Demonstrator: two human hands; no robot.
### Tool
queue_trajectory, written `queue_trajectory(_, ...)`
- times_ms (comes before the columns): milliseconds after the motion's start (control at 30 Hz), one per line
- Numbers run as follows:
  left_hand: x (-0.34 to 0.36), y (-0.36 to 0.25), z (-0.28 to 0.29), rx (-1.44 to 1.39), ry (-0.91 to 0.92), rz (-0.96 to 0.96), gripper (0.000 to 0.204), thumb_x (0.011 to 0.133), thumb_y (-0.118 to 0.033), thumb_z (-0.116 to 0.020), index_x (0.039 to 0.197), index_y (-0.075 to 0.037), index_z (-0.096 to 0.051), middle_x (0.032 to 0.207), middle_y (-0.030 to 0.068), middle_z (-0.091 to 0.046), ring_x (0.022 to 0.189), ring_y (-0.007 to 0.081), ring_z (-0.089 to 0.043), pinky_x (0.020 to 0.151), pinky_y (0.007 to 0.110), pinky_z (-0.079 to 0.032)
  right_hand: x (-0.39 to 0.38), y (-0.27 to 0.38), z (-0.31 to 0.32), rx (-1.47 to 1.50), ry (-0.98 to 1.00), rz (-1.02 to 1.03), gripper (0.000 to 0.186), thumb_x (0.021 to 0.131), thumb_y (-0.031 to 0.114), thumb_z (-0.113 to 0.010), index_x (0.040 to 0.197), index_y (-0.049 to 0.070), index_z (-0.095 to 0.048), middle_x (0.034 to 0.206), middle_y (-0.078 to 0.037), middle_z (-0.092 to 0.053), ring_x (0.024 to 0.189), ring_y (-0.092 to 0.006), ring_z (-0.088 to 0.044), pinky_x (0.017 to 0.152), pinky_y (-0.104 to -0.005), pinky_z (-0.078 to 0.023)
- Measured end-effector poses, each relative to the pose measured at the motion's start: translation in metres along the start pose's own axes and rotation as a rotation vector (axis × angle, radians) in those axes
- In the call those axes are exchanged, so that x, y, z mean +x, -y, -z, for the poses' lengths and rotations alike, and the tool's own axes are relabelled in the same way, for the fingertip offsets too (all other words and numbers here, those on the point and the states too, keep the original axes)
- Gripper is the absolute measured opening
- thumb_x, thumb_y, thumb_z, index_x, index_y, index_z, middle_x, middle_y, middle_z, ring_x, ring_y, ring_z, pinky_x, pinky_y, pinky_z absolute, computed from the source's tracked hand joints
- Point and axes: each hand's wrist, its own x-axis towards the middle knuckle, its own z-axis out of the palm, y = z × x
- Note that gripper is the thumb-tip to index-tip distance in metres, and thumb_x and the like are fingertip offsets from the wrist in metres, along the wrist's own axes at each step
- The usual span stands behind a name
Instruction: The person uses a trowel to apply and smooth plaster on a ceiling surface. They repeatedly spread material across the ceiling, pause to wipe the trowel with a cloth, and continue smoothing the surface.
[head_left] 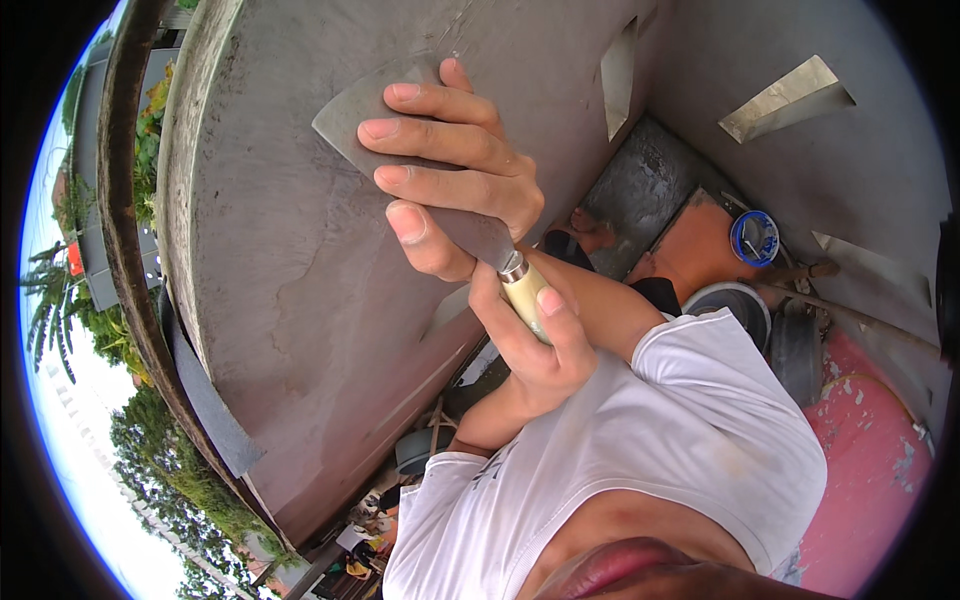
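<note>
While two hands [545, 360] [480, 165] touch it, one scraper [476, 233] slants.

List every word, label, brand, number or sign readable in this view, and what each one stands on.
No text can be read here.
White cloth T-shirt: small dark marks on the chest, too small and folded to read.
Wide grey metal scraper with a cream handle: no readable lettering.
Round container with a blue rim: too small to tell whether it bears any.
</note>
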Motion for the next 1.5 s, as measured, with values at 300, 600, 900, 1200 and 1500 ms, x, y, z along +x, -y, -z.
queue_trajectory(300,0.004,-0.007,-0.005,-0.039,-0.006,0.064,0.052,0.103,-0.020,-0.036,0.141,0.013,-0.026,0.062,0.0043,-0.048,0.056,0.0109,-0.040,0.057,0.026,-0.032,0.006,-0.013,-0.006,-0.020,-0.056,0.098,0.012,0.077,0.014,-0.075,0.089,0.015,-0.076,0.099,-0.005,-0.078,0.105,-0.0246,-0.070,0.114,-0.0461,-0.040)
queue_trajectory(600,0.018,-0.011,-0.009,-0.068,-0.003,0.076,0.050,0.104,-0.022,-0.036,0.141,0.011,-0.029,0.062,0.0043,-0.048,0.056,0.0105,-0.039,0.057,0.027,-0.031,0.022,-0.011,-0.003,-0.013,-0.063,0.051,0.012,0.077,0.012,-0.075,0.088,0.015,-0.076,0.099,-0.003,-0.077,0.107,-0.0239,-0.069,0.115,-0.0467,-0.038)
queue_trajectory(900,0.013,-0.013,-0.014,-0.069,-0.010,0.066,0.048,0.105,-0.022,-0.037,0.139,0.011,-0.029,0.061,0.0037,-0.047,0.057,0.0103,-0.040,0.057,0.027,-0.032,0.020,-0.003,0.004,0.029,-0.009,-0.006,0.015,0.077,0.009,-0.075,0.091,0.014,-0.077,0.102,-0.003,-0.077,0.110,-0.0233,-0.068,0.116,-0.0475,-0.036)
queue_trajectory(1200,0.024,-0.015,-0.025,-0.118,0.013,0.035,0.049,0.105,-0.022,-0.039,0.139,0.012,-0.030,0.064,0.0034,-0.048,0.059,0.0105,-0.041,0.058,0.026,-0.033,0.028,-0.019,0.008,-0.013,-0.044,0.059,0.013,0.078,0.008,-0.074,0.090,0.013,-0.076,0.101,-0.004,-0.077,0.111,-0.0239,-0.068,0.116,-0.0489,-0.036)
queue_trajectory(1500,0.037,-0.015,-0.042,-0.193,0.066,0.063,0.053,0.102,-0.018,-0.045,0.142,0.012,-0.027,0.077,0.0103,-0.057,0.065,0.0164,-0.053,0.062,0.030,-0.043,0.065,-0.041,0.014,-0.075,-0.091,0.157,0.020,0.077,0.010,-0.079,0.097,0.014,-0.075,0.108,-0.005,-0.076,0.112,-0.0254,-0.067,0.114,-0.0485,-0.039)
